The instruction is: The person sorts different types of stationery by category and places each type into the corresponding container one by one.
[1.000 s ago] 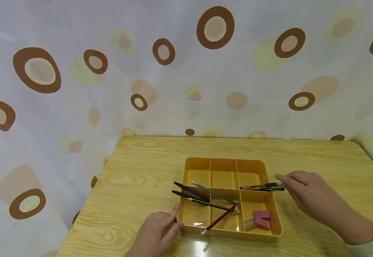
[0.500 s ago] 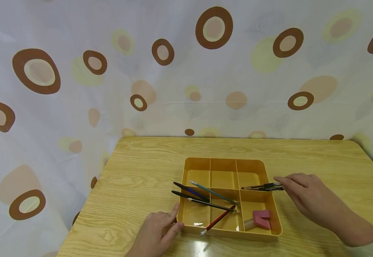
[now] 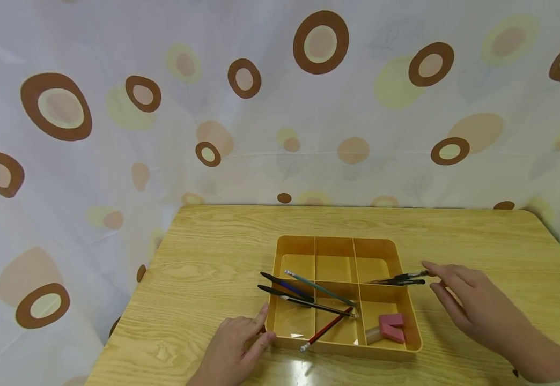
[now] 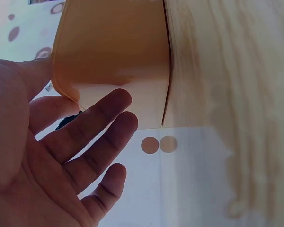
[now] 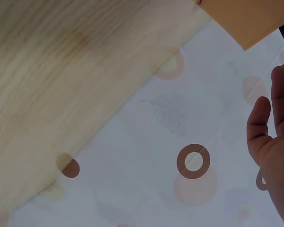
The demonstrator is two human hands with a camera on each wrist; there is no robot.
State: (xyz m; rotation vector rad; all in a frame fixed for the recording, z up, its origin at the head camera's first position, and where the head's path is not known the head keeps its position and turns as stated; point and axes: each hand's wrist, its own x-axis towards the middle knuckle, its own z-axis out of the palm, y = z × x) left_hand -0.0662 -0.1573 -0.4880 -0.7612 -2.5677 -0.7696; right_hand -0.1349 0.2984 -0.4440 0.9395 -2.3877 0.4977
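The orange divided tray (image 3: 345,351) stands on the table. My left hand (image 3: 234,346) rests at its near left corner, thumb and index finger touching the wall; in the left wrist view the other fingers extend loosely beside it. Two black-capped pens (image 3: 407,279) lie across the tray's right rim, their ends sticking out. My right hand (image 3: 478,305) is just right of those ends, thumb and fingers apart, seemingly holding nothing. In the right wrist view, that hand (image 5: 279,137) shows only partly at the right edge, fingers extended.
Across the left compartments lie black and blue pens (image 3: 285,287), a teal pencil (image 3: 321,288) and a black pencil (image 3: 321,307). A red-and-black pencil (image 3: 328,328) leans over the front rim. Pink erasers (image 3: 392,328) sit front right. A patterned cloth (image 3: 280,118) hangs behind the table.
My right hand has let go of the two pens on the right rim and drawn back slightly to the right, its fingers spreading. My left hand has stayed at the tray corner.
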